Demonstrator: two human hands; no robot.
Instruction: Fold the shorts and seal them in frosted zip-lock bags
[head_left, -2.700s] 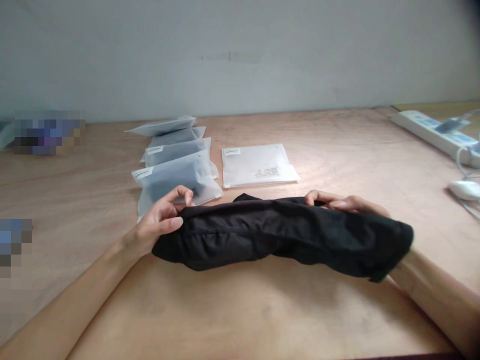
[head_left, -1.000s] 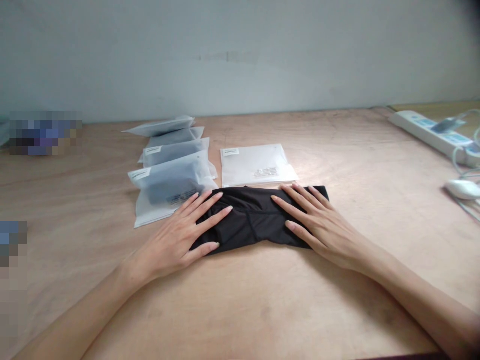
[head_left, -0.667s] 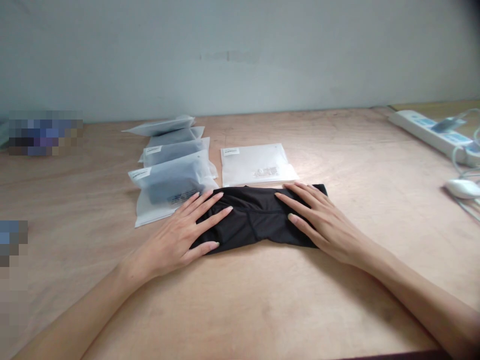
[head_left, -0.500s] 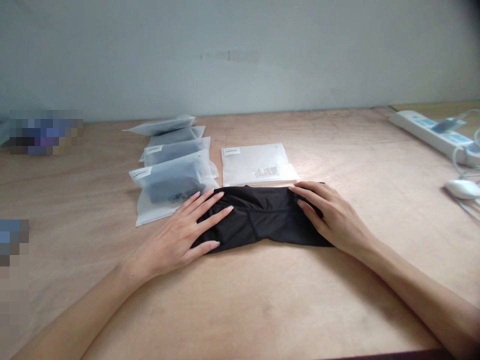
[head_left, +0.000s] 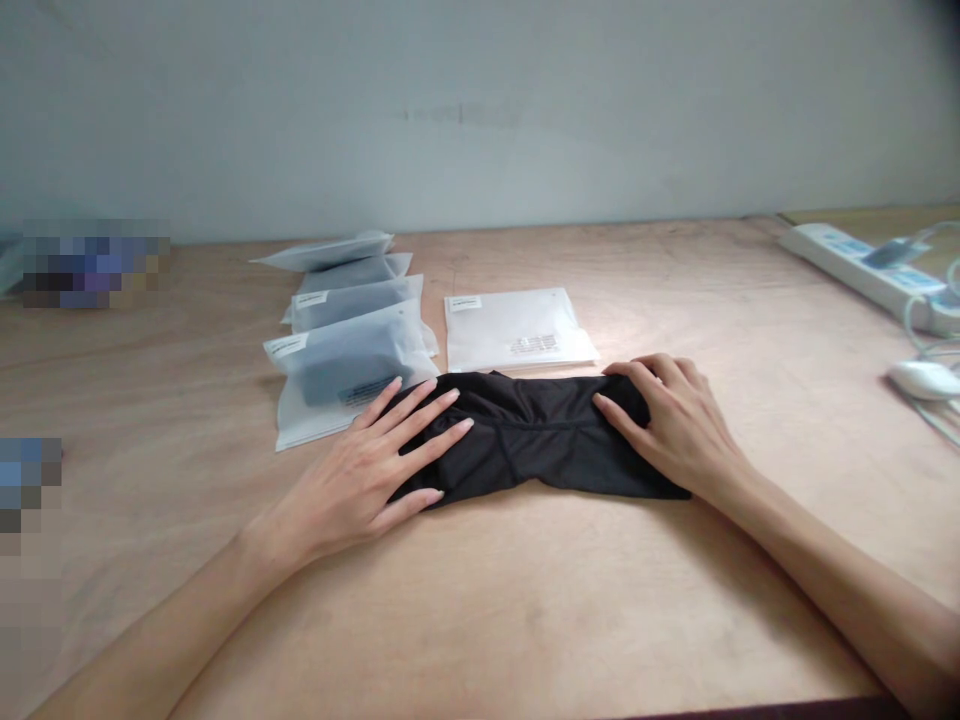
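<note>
A folded black garment (head_left: 517,440) with visible seams lies on the wooden table in front of me; its exact kind I cannot tell. My left hand (head_left: 397,455) rests on its left end, fingers spread and lying flat. On the right end sits my right hand (head_left: 671,415), fingers slightly bent and thumb apart, touching the cloth from above. Just beyond the left hand is a frosted plastic bag (head_left: 352,370) with something dark inside. Behind the garment lies a flat white frosted bag (head_left: 517,325) with a label and printed text.
More filled frosted bags (head_left: 352,300) overlap in a row toward the wall (head_left: 480,120). At the far right are a white power strip (head_left: 862,265) with plugs and cables, and a white mouse-like object (head_left: 926,380). Blurred items lie at the left edge of the table (head_left: 525,620).
My right hand has slid a little to the right along the garment, with its fingers more bent. My left hand stays on the left end, fingers slightly more spread.
</note>
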